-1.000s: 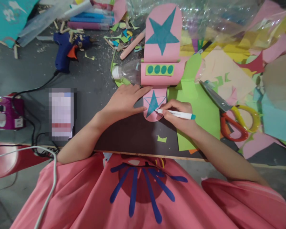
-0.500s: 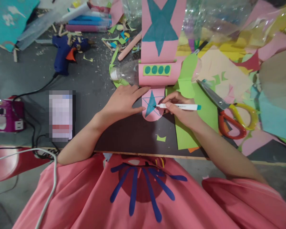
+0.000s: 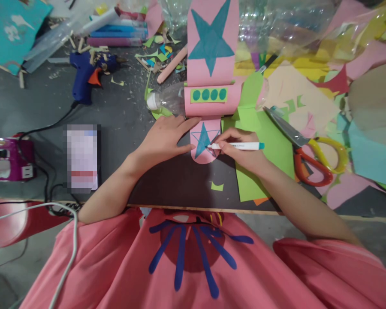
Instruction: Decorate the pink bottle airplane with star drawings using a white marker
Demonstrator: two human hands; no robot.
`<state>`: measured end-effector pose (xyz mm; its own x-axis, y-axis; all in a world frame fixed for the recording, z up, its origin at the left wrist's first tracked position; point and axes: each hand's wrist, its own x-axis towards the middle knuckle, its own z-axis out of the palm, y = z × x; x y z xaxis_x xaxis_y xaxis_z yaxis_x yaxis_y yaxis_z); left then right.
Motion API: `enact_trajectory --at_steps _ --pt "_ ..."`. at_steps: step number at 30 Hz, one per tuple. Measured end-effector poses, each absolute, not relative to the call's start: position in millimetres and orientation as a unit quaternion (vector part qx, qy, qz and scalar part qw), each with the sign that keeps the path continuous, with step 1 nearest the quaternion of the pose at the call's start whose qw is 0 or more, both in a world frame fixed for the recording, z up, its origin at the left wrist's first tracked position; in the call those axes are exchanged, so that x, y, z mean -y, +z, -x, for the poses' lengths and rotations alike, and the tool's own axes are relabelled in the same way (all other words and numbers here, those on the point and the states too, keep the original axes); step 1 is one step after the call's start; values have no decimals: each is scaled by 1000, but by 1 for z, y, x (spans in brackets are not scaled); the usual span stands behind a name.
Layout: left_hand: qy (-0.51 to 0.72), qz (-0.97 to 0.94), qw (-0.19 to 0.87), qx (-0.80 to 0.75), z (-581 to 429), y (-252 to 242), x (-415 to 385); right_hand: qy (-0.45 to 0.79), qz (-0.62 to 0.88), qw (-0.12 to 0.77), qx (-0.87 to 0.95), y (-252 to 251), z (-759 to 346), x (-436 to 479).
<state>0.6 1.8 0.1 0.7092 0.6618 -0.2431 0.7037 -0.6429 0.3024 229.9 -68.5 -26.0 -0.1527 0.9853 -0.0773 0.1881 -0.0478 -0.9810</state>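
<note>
My right hand [image 3: 242, 150] pinches a white marker [image 3: 241, 146] with a teal end, its tip on a star [image 3: 203, 140] drawn on a rounded pink paper tab [image 3: 206, 160]. The star is partly filled in teal, its right side only outlined. My left hand [image 3: 169, 137] lies flat with fingers spread, thumb and forefinger at the tab's left edge. Above the tab, a clear plastic bottle [image 3: 172, 98] lies on its side, wrapped in pink paper [image 3: 212, 109] with a green strip of teal dots [image 3: 209, 95]. A larger pink sheet with a teal star [image 3: 211, 40] extends behind it.
Scissors [image 3: 304, 148] with red and yellow handles lie right, among paper scraps [image 3: 304, 88] and green paper [image 3: 254, 180]. Left are a blue glue gun [image 3: 83, 77], a blurred-out phone [image 3: 82, 159] and a purple box [image 3: 11, 159] with cords. Several markers [image 3: 117, 32] lie at the back.
The marker and my right hand have shifted slightly left and a little down over the star. My left hand stays in place. The view has moved slightly.
</note>
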Motion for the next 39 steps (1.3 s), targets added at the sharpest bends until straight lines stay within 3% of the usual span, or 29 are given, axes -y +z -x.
enact_trajectory --at_steps 39 --pt "-67 -900 197 -382 -2 2 -3 480 544 431 537 -29 -228 68"
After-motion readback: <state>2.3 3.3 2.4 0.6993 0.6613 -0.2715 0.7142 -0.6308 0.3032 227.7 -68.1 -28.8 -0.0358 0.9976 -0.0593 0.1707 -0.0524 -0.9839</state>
